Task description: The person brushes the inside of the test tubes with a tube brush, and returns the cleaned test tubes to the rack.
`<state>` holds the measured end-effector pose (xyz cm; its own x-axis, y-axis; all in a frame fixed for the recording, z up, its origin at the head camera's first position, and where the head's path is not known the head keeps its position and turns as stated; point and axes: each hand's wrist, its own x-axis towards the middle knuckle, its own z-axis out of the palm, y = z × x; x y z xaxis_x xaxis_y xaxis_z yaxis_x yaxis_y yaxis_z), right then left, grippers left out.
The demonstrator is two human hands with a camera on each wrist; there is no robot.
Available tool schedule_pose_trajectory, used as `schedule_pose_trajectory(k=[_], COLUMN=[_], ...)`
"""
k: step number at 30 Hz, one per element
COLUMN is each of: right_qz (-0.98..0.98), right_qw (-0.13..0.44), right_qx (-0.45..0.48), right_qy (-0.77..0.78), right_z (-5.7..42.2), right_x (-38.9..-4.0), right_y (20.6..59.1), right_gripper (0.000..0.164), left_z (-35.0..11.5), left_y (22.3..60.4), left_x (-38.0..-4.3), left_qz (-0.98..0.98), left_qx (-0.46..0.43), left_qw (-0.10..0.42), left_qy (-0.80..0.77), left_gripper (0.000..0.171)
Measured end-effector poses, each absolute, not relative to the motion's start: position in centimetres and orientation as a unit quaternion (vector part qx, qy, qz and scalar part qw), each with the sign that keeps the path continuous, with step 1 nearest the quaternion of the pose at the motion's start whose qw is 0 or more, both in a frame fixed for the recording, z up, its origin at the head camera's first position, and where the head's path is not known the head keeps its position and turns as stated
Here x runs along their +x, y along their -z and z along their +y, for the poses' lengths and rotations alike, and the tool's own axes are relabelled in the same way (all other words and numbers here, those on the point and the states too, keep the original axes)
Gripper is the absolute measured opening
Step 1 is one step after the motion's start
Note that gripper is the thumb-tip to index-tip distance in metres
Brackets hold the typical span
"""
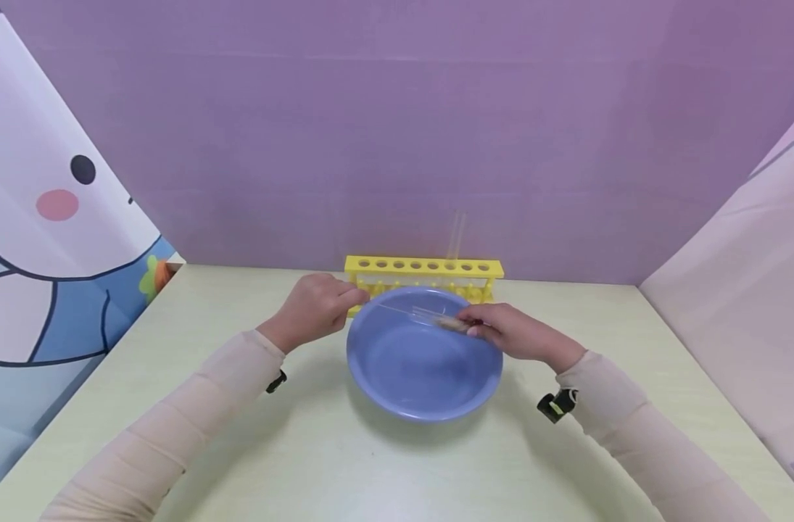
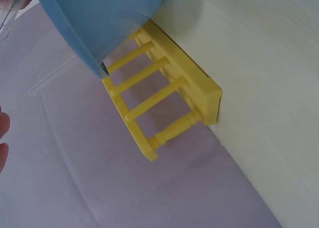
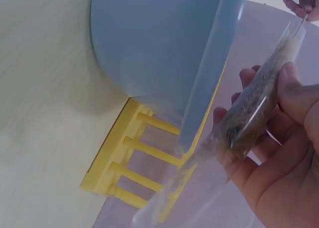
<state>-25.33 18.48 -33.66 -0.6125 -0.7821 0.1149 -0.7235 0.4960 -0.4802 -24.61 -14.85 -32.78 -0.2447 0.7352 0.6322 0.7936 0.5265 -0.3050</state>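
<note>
blue basin (image 1: 423, 370) below — r hand (image 1: 510, 331) fingers clamped on clear tube (image 3: 251, 106), l hand (image 1: 315, 308) pinching brush wire (image 1: 397, 309).

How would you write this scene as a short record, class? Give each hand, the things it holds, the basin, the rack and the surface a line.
Left hand: pinches the thin handle of a brush
Right hand: grips a clear test tube
Brush: bristles inside the held tube
Held tube: tilted, over the basin's far part in the head view
Basin: blue, round, on the table
Rack: yellow, behind the basin, one clear tube standing in it
Surface: pale table
</note>
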Motion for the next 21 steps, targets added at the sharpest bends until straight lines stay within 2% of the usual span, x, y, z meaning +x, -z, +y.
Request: schedule_pose_trajectory(k=[14,21], right_qz=[0.851,0.851], right_qw=[0.138,0.158], right_qx=[-0.430,-0.422], right_qy=[0.269,0.271], right_z=[19.15,19.34], right_x=[-25.83,-26.06], right_y=[33.55,33.46], right_gripper=[0.023,0.023], left_z=[-15.28,-15.54], left_y=[32.42,32.40], left_x=[-24.29,-24.37], left_qz=[-0.775,-0.746], left_qx=[-0.498,-0.514], left_qw=[0.389,0.424], left_qy=[0.004,-0.020], left_gripper=[0.029,0.030])
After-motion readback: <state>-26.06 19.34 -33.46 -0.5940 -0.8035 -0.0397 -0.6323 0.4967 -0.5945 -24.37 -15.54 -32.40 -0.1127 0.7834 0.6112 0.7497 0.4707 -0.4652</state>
